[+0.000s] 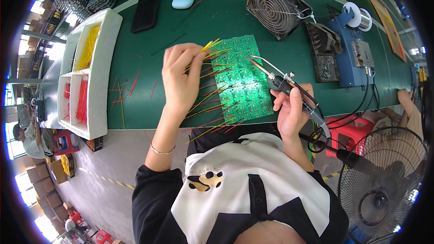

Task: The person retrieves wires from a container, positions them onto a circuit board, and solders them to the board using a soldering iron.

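A green circuit board panel [242, 79] lies on the green bench in front of me. Red and yellow wires stick out along its left edge. Over that edge, near its far corner, my left hand [183, 70] is closed on several yellow wires [210, 45], their ends pointing at the board. My right hand [293, 110] grips a soldering iron [282, 85] with a thin curved metal tube fixed along it. The iron's tip is over the board's upper right part; whether it touches cannot be told.
At left stands a white divided box [100, 72] of yellow and red wires; loose wires lie beside it. Farther back are a black phone [147, 9], a light blue case [183, 1] and a small fan [275, 7]. A blue soldering station [348, 49] and solder spool [357, 16] stand right.
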Available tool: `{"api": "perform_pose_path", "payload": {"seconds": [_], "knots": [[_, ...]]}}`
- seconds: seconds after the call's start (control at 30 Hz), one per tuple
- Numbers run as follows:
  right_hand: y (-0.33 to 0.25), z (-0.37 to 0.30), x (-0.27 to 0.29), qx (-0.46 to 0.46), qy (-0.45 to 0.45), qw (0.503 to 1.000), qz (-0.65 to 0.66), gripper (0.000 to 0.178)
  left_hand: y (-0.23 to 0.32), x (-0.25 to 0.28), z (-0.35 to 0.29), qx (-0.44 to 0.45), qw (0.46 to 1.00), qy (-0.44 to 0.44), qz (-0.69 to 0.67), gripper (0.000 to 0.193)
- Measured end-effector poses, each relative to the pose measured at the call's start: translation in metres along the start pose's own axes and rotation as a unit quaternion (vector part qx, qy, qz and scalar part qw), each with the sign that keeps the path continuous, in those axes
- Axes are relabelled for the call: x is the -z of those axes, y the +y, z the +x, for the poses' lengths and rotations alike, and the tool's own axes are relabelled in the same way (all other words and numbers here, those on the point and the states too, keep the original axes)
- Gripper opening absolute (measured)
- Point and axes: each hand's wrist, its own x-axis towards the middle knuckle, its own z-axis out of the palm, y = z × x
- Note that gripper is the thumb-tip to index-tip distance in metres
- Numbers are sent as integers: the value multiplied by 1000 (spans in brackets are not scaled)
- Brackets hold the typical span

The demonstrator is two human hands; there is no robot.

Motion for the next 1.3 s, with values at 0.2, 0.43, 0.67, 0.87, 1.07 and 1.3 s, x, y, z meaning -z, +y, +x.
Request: {"api": "perform_pose_path", "payload": {"seconds": [0.2,0.43,0.67,0.87,1.07,1.3], "knots": [[-2,-4,3,11,13,1000,15,20,32,21,-14,213,952,-6,-220,17],[-8,-11,16,9,8,1000,9,19,36,21,-35,279,896,-41,-343,6],[-7,-17,20,-9,-7,1000,11,16,34,13,-35,321,870,-108,-359,5],[-6,-21,21,-19,-35,999,9,14,28,7,-34,306,889,-141,-309,5],[-7,-21,21,-22,-38,999,6,15,28,5,-32,304,886,-96,-335,4],[-6,-23,20,-17,-39,999,-10,17,41,18,-22,238,953,-163,-86,4]]}}
